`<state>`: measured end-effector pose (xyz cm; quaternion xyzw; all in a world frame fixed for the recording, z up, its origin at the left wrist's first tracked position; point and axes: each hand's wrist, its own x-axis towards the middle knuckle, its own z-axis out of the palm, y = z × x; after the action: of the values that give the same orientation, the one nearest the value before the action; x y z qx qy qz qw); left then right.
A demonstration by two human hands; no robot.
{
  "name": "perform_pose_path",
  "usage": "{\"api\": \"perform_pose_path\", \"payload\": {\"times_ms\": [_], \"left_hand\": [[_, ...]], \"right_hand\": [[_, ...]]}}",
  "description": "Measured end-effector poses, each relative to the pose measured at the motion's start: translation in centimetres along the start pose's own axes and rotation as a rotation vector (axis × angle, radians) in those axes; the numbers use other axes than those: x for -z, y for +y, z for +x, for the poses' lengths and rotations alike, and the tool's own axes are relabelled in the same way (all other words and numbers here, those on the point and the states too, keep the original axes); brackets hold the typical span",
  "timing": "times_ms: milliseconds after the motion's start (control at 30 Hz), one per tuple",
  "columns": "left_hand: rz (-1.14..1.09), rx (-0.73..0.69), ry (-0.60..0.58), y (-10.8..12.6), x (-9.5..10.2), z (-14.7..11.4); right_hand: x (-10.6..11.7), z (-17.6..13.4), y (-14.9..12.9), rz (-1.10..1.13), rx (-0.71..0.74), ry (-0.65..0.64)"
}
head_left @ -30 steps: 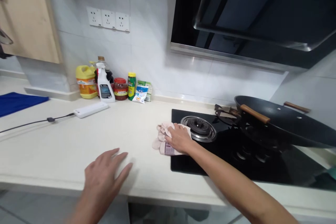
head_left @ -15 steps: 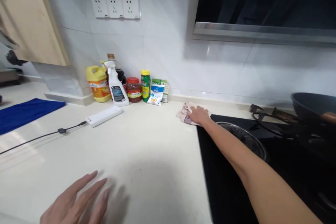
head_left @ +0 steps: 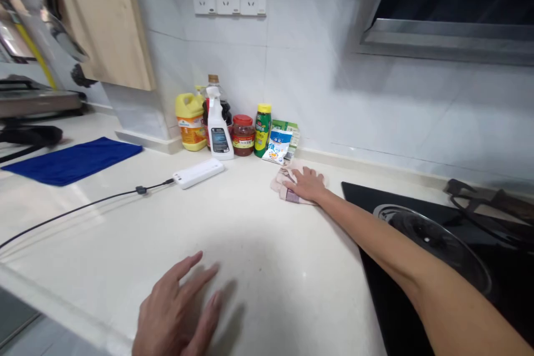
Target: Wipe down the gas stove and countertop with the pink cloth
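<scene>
1. My right hand lies palm down on a crumpled pale pink cloth, fingers spread flat over it and pressing it onto the worktop; it is not clamped round anything.
2. The cloth sits near the back wall, just in front of a white and blue packet and left of the black hob.
3. My left hand rests flat on the near part of the worktop, fingers apart, holding nothing, well apart from the right hand.
4. Behind the cloth stand a green bottle, a red-lidded jar, a white spray bottle and a yellow jug.
5. A white power strip with a dark cable lies left of the cloth; a blue cloth lies further left.
</scene>
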<state>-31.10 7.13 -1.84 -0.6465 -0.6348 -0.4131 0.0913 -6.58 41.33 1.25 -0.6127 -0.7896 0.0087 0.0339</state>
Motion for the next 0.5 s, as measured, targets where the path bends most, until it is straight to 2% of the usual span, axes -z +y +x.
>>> {"api": "perform_pose_path", "payload": {"times_ms": [100,200,367,500], "left_hand": [[-0.026,0.038,0.046,0.1,0.0,0.0],[-0.046,0.057,0.068,0.1,-0.1,-0.1],[-0.114,0.138,0.183,0.4,0.0,-0.3],[-0.140,0.145,0.285,0.5,0.2,-0.3]], "right_hand": [[-0.3,-2.0,-3.1,0.006,0.118,0.003],[-0.1,-2.7,-6.0,0.024,0.207,-0.021],[1.0,-2.3,-11.2,0.067,0.189,-0.076],[1.5,-4.8,-16.1,0.081,0.290,-0.115]]}}
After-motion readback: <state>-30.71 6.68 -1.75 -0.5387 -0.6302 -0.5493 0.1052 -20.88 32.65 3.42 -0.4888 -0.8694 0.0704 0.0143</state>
